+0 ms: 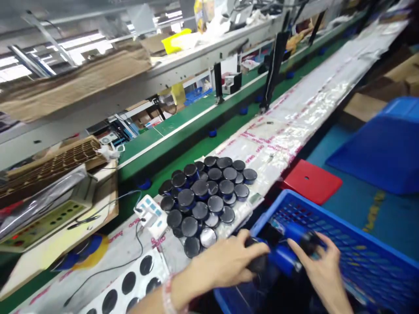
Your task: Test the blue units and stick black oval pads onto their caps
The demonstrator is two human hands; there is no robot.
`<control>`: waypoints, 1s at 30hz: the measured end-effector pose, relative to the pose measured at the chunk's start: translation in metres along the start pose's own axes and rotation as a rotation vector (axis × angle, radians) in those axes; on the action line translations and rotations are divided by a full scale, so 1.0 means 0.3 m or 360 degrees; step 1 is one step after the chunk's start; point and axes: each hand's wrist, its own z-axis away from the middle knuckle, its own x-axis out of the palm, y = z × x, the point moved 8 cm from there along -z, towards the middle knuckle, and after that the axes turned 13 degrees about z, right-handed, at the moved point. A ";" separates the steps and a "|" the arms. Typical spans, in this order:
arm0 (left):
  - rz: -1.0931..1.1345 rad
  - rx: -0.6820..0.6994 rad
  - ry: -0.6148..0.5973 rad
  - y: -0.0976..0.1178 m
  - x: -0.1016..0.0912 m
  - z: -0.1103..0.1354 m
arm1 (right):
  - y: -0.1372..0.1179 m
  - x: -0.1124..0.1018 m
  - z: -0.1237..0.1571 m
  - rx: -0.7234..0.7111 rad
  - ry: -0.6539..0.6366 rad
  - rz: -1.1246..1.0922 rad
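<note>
Both hands lift small blue-and-black cylinders out of a blue crate beside the desk

The left hand (225, 261) is closed around a black-capped cylinder (258, 257) at the near corner of the blue plastic crate (360, 248), and the right hand (322, 270) curls over another blue cylinder (303, 240) just beside it, both low inside the crate. On the desk (294, 126), next to the crate, a dense cluster of the same black-capped pieces (206, 198) stands upright on clear plastic sheeting, with a white foam tray of round holes (131, 283) near the person's forearm. The step looks like unloading; the next move seems to call for carrying the gripped pieces left and setting them upright at the cluster's edge without toppling neighbours
</note>
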 end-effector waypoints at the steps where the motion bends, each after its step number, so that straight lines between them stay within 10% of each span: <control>1: -0.0114 -0.0093 0.0046 -0.042 -0.074 0.074 | -0.192 0.027 -0.023 -0.0162 -0.0066 0.0017; 5: -0.0599 -0.0244 0.0099 -0.186 -0.226 0.237 | -0.828 0.199 -0.078 -0.0883 -0.0313 0.0662; 9: -0.0790 -0.0162 0.0151 -0.268 -0.258 0.241 | -1.110 0.405 -0.130 -0.1144 -0.0454 0.0991; 19: -0.0548 -0.0431 0.0458 -0.415 -0.210 0.239 | -1.304 0.630 -0.040 -0.1577 -0.0511 0.1267; 26: -0.0581 -0.0383 0.1225 -0.415 -0.188 0.301 | -1.327 0.759 0.138 -0.1941 -0.0557 0.1099; 30: -0.0474 -0.0246 0.1359 -0.398 -0.221 0.332 | -1.325 0.743 0.187 -0.1961 -0.0561 0.0870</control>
